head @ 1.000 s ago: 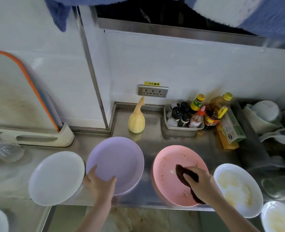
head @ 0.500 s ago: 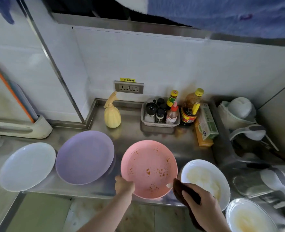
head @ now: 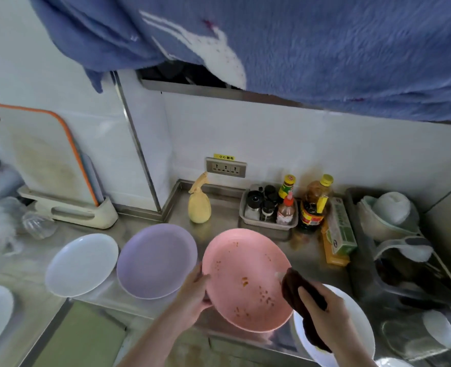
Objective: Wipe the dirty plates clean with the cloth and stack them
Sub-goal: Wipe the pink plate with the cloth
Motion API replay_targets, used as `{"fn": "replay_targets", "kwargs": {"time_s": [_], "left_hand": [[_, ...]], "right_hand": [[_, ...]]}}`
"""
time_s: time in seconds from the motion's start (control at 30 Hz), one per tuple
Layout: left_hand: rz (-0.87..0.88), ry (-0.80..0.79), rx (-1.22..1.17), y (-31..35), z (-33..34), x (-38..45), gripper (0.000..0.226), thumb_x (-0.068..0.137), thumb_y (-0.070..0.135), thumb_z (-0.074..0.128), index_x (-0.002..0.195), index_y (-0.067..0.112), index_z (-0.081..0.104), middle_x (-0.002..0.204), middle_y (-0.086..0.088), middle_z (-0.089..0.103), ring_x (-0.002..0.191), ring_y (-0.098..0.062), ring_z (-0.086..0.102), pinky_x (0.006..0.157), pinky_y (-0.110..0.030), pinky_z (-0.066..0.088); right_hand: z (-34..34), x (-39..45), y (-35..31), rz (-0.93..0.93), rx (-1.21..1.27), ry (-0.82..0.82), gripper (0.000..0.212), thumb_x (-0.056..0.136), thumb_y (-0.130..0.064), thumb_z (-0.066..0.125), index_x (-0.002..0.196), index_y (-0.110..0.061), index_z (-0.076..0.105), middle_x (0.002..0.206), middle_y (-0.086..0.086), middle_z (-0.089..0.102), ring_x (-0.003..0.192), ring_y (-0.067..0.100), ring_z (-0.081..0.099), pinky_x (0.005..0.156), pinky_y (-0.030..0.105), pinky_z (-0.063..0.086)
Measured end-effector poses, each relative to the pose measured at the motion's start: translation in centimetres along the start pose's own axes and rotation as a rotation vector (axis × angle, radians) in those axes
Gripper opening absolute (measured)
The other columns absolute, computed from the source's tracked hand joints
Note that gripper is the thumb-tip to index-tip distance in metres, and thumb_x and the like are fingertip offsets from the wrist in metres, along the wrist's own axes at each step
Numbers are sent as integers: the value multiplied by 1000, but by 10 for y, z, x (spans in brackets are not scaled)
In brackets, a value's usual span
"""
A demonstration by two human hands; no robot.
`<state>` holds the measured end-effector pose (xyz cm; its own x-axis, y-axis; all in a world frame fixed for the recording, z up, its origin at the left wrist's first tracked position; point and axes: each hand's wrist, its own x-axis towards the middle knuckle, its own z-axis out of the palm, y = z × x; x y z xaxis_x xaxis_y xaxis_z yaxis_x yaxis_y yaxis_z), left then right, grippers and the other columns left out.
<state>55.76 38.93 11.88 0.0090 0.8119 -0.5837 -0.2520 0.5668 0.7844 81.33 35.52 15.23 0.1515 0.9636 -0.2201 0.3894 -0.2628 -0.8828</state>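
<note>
We are holding a dirty plate.
Our left hand [head: 195, 294] is gripping the pink plate [head: 245, 280]; our right hand [head: 327, 317] is squeezing the cloth [head: 300, 295].

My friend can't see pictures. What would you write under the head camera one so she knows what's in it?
A left hand holds up a food-spotted pink plate while the right hand grips a dark cloth at its rim. On the steel counter beside it sit a purple plate and a white plate.
</note>
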Motion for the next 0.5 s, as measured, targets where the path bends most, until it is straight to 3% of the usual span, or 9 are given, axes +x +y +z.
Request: {"fn": "replay_targets", "kwargs": {"time_s": [0.07, 0.17, 0.23, 0.33, 0.43, 0.5], "left_hand": [[48, -10, -32, 23, -3, -16, 26, 99, 22, 49, 124, 21, 58, 97, -6, 66, 85, -23, 62, 61, -36, 55], [112, 76, -49, 50, -2, -36, 31, 100, 33, 47, 122, 14, 61, 86, -3, 66, 79, -20, 62, 62, -32, 49], [188, 89, 8, 60, 0, -48, 33, 102, 43, 37, 118, 29, 62, 100, 2, 69, 93, -17, 64, 70, -31, 50], [270, 120, 40, 65, 3, -64, 33, 101, 51, 27, 115, 48, 57, 113, 12, 67, 104, -8, 61, 73, -28, 50], [392, 120, 116, 72, 5, -72, 31, 100, 51, 29, 112, 58, 56, 117, 22, 66, 113, -2, 59, 96, -32, 48], [438, 99, 134, 80, 2, -76, 31, 102, 46, 29, 114, 56, 56, 114, 29, 66, 111, 7, 57, 92, -21, 46]], "right_hand": [[10, 16, -26, -76, -76, 77, 12, 89, -17, 63, 98, -24, 68, 92, 2, 72, 77, 10, 63, 67, 16, 45], [31, 37, -56, -192, -199, 216, 27, 93, -19, 58, 119, -15, 64, 99, 0, 67, 84, 18, 59, 77, 27, 44], [48, 44, -67, -230, -194, 321, 32, 93, -18, 56, 124, -11, 59, 110, 10, 67, 95, 25, 60, 86, 34, 49], [76, 43, -82, -186, -127, 429, 35, 94, -15, 54, 127, -4, 55, 122, 21, 55, 111, 36, 52, 97, 43, 42], [101, 39, -97, -372, -177, 490, 32, 92, -7, 55, 123, -2, 59, 128, 18, 55, 119, 37, 48, 102, 36, 36], [110, 36, -110, -486, -224, 394, 32, 94, -8, 52, 125, -9, 61, 131, 10, 56, 121, 29, 47, 101, 20, 29]]}}
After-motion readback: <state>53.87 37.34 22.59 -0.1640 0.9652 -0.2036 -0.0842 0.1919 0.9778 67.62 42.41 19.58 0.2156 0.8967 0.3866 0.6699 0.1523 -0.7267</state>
